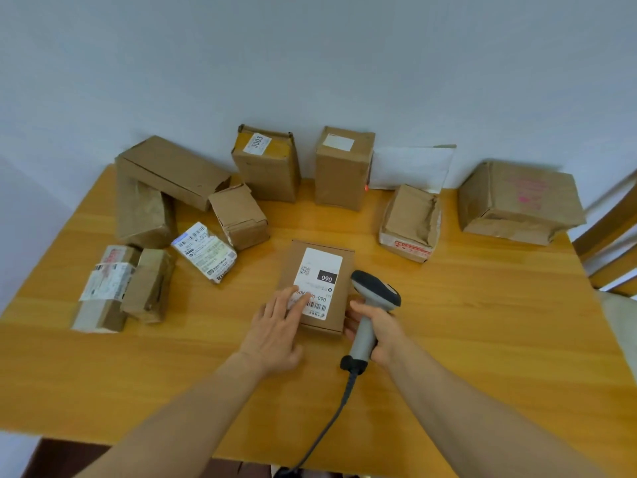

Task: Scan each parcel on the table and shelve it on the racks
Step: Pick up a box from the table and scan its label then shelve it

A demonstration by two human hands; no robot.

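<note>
A flat brown parcel (319, 270) with a white label marked 090 lies in the middle of the wooden table (482, 322). My left hand (277, 326) rests on its near left corner, straight fingers pressing on the label. My right hand (374, 327) grips the handle of a grey barcode scanner (374, 291) just right of the parcel. The scanner's dark head sits beside the parcel's right edge, and its cable (331, 419) trails off the near table edge.
Several other cardboard parcels ring the table: a cluster at the left (144, 215), two upright boxes at the back (269, 163) (343, 167), a torn box (410, 222) and a large box (520, 201) at the right. A wooden chair (606, 236) stands at the far right.
</note>
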